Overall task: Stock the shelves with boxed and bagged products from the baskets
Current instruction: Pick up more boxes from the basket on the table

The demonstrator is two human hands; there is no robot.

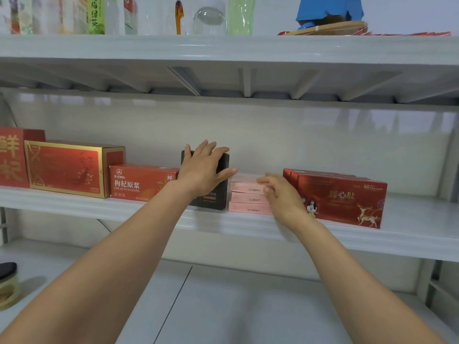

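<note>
At far left of the frame, the big red boxes (pixel 69 167) are seen lined along the middle shelf (pixel 99 206), then a low orange-red box (pixel 141 182) lying lengthwise. Next comes the black box (pixel 221 189), standing upright just left of centre with its long axis vertical. It is covered by the left hand (pixel 201 170), fingers spread and nearly straight over its front and top edge, thumb pointing out to the right and free of it. It looks pressed rather than gripped. Just beside it, at centre, a stack of three pink boxes (pixel 246 198) lies flat, long faces toward the front lip. The stack's right end is met by the right hand (pixel 283 194), fingers bent, tips at the top box. Whether that box is pinched or only nudged cannot be told. Right of it stand the red deer boxes (pixel 347 202), close by, so little room is left there. Open shelf is seen only at far right and behind the row. The likely move is judged to be squaring the row: black box by the left hand, pink stack by the right.
</note>
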